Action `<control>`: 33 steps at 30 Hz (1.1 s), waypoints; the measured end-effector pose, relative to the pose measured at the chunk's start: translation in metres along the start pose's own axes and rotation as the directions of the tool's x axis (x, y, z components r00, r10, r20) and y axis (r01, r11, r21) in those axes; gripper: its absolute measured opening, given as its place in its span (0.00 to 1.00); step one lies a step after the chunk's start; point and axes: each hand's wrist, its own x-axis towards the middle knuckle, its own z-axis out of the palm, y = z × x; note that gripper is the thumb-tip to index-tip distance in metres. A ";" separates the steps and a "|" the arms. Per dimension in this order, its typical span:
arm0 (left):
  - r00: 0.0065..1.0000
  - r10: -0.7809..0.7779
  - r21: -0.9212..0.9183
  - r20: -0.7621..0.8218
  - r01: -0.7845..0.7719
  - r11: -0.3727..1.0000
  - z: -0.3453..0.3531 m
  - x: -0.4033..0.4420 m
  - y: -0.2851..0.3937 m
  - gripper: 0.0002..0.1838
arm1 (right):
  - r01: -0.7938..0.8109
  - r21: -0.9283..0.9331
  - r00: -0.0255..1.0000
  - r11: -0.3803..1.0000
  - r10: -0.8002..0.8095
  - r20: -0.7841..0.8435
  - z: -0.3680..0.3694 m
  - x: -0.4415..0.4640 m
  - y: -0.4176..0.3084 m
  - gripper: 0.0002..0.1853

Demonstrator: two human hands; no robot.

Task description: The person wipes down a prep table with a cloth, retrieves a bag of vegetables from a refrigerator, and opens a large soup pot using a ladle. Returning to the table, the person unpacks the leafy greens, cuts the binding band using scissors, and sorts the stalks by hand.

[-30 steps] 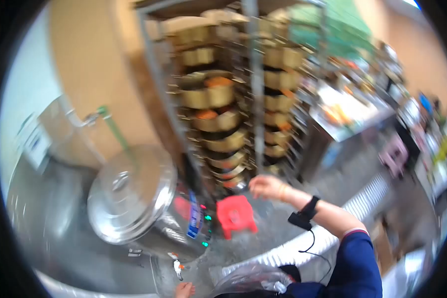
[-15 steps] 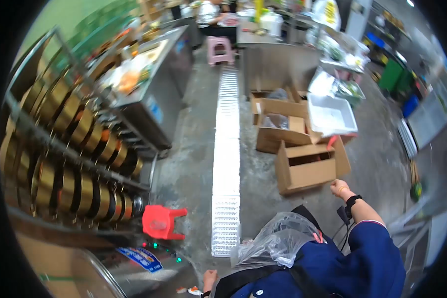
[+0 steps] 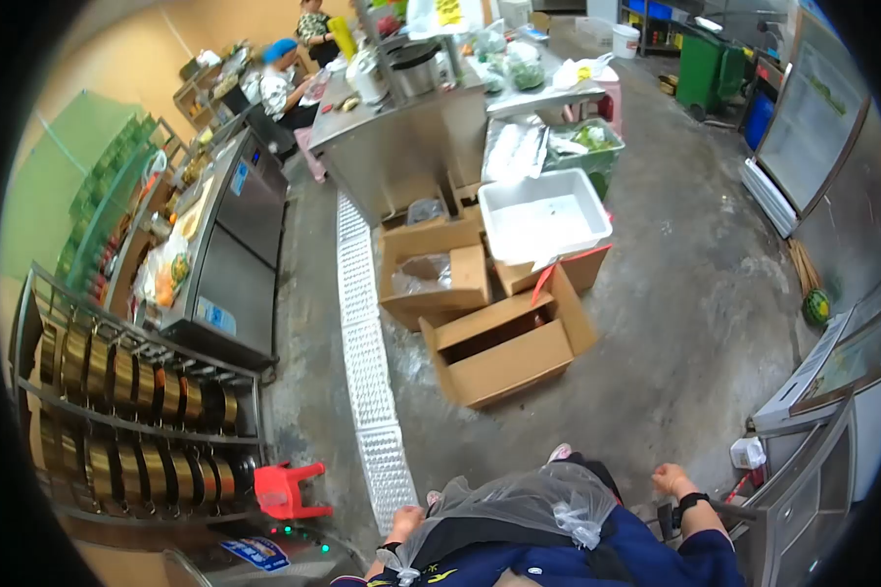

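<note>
At the lower middle, my left hand [image 3: 407,521] is curled closed beside the clear plastic apron [image 3: 519,499]; whether anything is inside it is too small to tell. My right hand [image 3: 672,479] hangs over the floor at the lower right, its fingers curled, with nothing visible in it and a black band on the wrist. Ahead of both hands stands an open cardboard box [image 3: 512,364]. To the left of my left hand is a red stool [image 3: 286,491].
A metal rack [image 3: 137,416] of brass-coloured pots stands left, near a steel counter [image 3: 240,245]. A drain grate [image 3: 367,372] runs along the floor. A white tub [image 3: 543,217] sits behind the boxes. Two people work at the back. A glass-door fridge [image 3: 814,108] stands right.
The view has swung right from the steel pot and rack towards the boxes and open floor. My right hand now hangs lower in the view, and both shoes show.
</note>
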 end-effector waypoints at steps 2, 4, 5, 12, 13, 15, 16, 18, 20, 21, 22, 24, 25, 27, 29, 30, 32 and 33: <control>0.991 0.095 0.033 0.093 -0.098 0.995 0.046 0.016 0.050 0.11 | -0.005 -0.068 0.999 0.998 0.001 -0.047 -0.045 0.009 0.016 0.16; 0.992 0.083 0.116 0.092 -0.094 0.989 0.059 0.027 0.118 0.11 | 0.028 -0.134 0.986 0.991 -0.049 -0.158 -0.095 0.014 0.011 0.17; 0.994 0.071 0.156 0.087 -0.084 0.984 0.063 0.029 0.153 0.11 | 0.067 -0.195 0.962 0.979 -0.115 -0.247 -0.116 0.011 -0.001 0.18; 0.976 0.196 0.061 -0.090 -0.191 0.980 0.121 0.115 0.260 0.10 | 0.352 0.219 0.915 0.910 -0.285 -0.287 -0.193 0.123 -0.033 0.16; 0.986 0.165 0.131 0.006 -0.165 0.978 0.134 0.115 0.277 0.10 | 0.362 0.202 0.914 0.910 -0.304 -0.269 -0.207 0.130 -0.043 0.15; 0.985 0.131 0.195 0.109 -0.151 0.969 0.163 0.112 0.315 0.10 | 0.373 0.209 0.919 0.904 -0.329 -0.217 -0.226 0.158 -0.041 0.15; 0.988 0.009 0.120 0.156 -0.028 0.992 0.180 0.113 0.338 0.10 | 0.405 0.169 0.903 0.898 -0.364 -0.229 -0.242 0.160 -0.038 0.15; 0.974 -0.076 0.052 0.213 0.066 0.996 0.216 0.132 0.389 0.10 | 0.399 0.078 0.888 0.914 -0.364 -0.280 -0.285 0.149 -0.030 0.16; 0.965 0.238 0.087 0.108 -0.248 0.965 0.257 0.171 0.456 0.09 | 0.108 0.279 0.986 0.954 -0.067 -0.153 -0.307 0.175 0.026 0.18; 0.893 0.416 0.223 0.169 -0.446 0.867 0.271 0.187 0.517 0.10 | 0.027 0.254 0.991 0.967 0.008 -0.136 -0.328 0.166 0.044 0.18; 0.852 0.512 -0.005 0.112 -0.515 0.857 0.287 0.178 0.576 0.12 | -0.045 0.220 0.990 0.974 0.073 -0.120 -0.353 0.161 0.063 0.19; 0.758 0.629 -0.392 0.171 -0.533 0.749 0.288 0.114 0.735 0.17 | 0.081 0.014 0.952 0.997 -0.074 -0.297 -0.366 0.185 0.150 0.18; 0.717 0.686 -0.297 0.124 -0.633 0.715 0.292 0.108 0.793 0.17 | -0.111 0.344 0.957 0.932 0.194 -0.217 -0.372 0.202 0.186 0.14; 0.520 0.853 -0.499 0.047 -0.727 0.471 0.294 0.065 0.901 0.20 | -0.208 0.723 0.855 0.658 0.482 -0.193 -0.382 0.232 0.241 0.06; 0.304 0.950 -0.617 -0.070 -0.762 0.198 0.268 -0.010 0.995 0.11 | -0.220 0.766 0.860 0.604 0.491 -0.139 -0.412 0.256 0.250 0.06; 0.231 0.962 -0.631 -0.145 -0.771 0.090 0.252 -0.040 1.030 0.11 | -0.225 0.809 0.861 0.543 0.499 -0.095 -0.420 0.263 0.254 0.06; -0.335 0.808 -0.151 -0.486 -0.878 -0.455 0.218 -0.085 1.089 0.11 | -0.227 0.883 0.863 0.411 0.505 -0.013 -0.435 0.281 0.255 0.06; -0.470 0.702 -0.079 -0.535 -0.800 -0.595 0.208 -0.106 1.109 0.11 | -0.244 0.882 0.861 0.403 0.508 0.006 -0.447 0.295 0.249 0.06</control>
